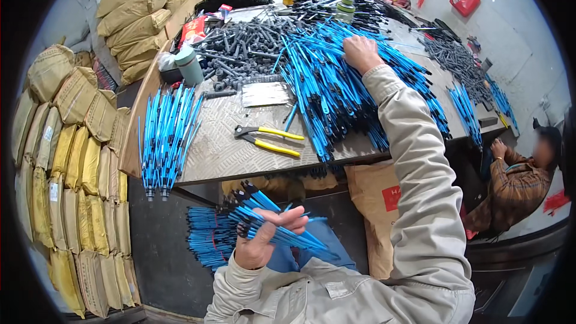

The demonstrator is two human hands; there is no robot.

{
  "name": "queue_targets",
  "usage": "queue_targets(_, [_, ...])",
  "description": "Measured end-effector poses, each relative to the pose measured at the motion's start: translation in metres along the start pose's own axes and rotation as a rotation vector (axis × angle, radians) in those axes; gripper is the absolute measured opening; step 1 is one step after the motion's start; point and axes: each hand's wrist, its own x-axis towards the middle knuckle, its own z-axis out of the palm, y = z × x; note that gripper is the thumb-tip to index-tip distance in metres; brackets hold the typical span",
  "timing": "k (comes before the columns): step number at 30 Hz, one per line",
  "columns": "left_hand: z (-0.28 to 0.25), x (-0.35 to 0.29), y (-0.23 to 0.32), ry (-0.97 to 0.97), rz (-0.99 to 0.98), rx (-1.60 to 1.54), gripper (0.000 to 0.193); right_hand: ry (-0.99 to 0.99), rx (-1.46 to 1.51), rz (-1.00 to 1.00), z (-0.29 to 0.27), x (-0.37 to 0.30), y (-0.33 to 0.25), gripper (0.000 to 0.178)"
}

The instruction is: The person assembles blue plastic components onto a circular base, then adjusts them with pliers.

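Observation:
My left hand [258, 241], low in front of my lap, is closed around a bundle of thin blue rods with black ends [300, 239]; its fingers point to the right. Stretched far forward, my right hand [362, 53] rests with curled fingers on a big heap of the same blue rods [327, 90]. What its fingertips hold, if anything, is hidden under the hand. Yellow-handled pliers [270, 139] lie on the table left of the heap, near a stack of thin white strips [264, 94].
Dark grey parts [255, 42] are heaped behind the strips, near a green-lidded cup [189, 66]. Sorted blue rods [168, 135] overhang the table's left front edge; tied bundles [210, 234] lie below. Stacked sacks [78, 156] line the left; a person [522, 180] sits at right.

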Motion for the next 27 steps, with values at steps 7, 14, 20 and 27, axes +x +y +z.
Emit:
queue_targets(7, [-0.009,0.006,-0.005,0.047,-0.022,-0.010,0.016,0.153,0.174,0.114,-0.004,0.001,0.032,0.022])
queue_targets(14, [-0.021,0.005,-0.006,-0.080,-0.216,-0.046,0.022,0.283,0.763,0.236,-0.060,-0.018,0.037,0.023])
queue_targets(20, [-0.015,0.002,0.001,-0.036,-0.260,0.051,0.028,0.184,0.833,0.160,-0.069,-0.035,0.062,0.020])
queue_targets(27, [-0.013,0.002,-0.008,0.019,-0.254,0.024,0.028,0.045,0.837,0.258,-0.106,-0.115,0.085,0.017])
